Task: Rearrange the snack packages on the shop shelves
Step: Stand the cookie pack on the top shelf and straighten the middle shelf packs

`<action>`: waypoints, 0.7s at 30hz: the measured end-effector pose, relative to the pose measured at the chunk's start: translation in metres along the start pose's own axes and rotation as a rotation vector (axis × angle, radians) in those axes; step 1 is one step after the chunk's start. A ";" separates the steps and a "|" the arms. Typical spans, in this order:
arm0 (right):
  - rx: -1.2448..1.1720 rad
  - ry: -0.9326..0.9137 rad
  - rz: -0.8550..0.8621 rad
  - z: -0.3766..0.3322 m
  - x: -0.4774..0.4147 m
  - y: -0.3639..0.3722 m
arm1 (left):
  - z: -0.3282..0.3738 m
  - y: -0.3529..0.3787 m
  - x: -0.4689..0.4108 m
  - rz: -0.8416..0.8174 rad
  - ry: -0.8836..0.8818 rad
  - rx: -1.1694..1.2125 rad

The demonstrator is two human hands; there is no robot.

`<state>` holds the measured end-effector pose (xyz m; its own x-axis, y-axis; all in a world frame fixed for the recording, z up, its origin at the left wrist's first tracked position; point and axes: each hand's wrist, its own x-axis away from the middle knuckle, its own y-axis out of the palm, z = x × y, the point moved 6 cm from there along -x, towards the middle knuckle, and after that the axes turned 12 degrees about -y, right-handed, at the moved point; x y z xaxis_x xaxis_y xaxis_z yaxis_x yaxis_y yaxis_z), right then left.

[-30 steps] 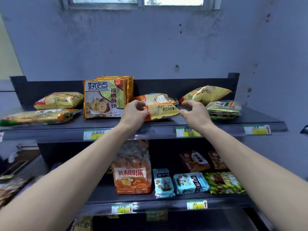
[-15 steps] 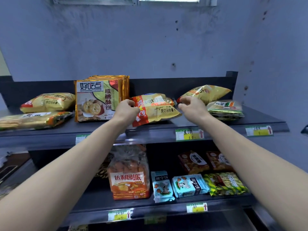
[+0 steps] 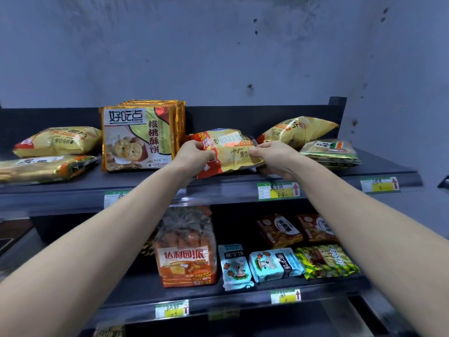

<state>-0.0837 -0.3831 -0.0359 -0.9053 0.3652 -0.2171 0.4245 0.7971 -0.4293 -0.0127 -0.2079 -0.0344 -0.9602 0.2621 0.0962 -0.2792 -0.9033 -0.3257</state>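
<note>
Both hands gripped a yellow chip bag [image 3: 230, 152] on the top shelf [image 3: 379, 170]: left hand [image 3: 194, 155] at its red end, right hand [image 3: 273, 158] at the other, beside upright biscuit packs [image 3: 138, 139].

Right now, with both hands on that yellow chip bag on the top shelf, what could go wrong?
The chip bag, gripped by the left hand and the right hand, sits near the shelf edge and might slip off. Squeezing could crush the chips. Its left end is close to the upright cookie packs, which might topple if bumped.

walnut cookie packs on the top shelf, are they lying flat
No, the walnut cookie packs stand upright on the top shelf, left of the hands' chip bag.
</note>
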 end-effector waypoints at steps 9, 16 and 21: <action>-0.163 -0.068 0.128 -0.010 0.010 -0.010 | 0.011 0.010 0.015 0.003 0.111 0.048; -0.276 -0.103 0.241 -0.006 0.028 -0.027 | 0.014 0.019 0.040 -0.027 0.150 0.131; -0.333 -0.123 0.248 -0.004 0.044 -0.034 | 0.014 0.021 0.055 -0.024 0.157 0.130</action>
<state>-0.1379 -0.3926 -0.0274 -0.7591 0.5216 -0.3896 0.5826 0.8113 -0.0491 -0.0712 -0.2168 -0.0228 -0.9446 0.3245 -0.0487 -0.3091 -0.9297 -0.2004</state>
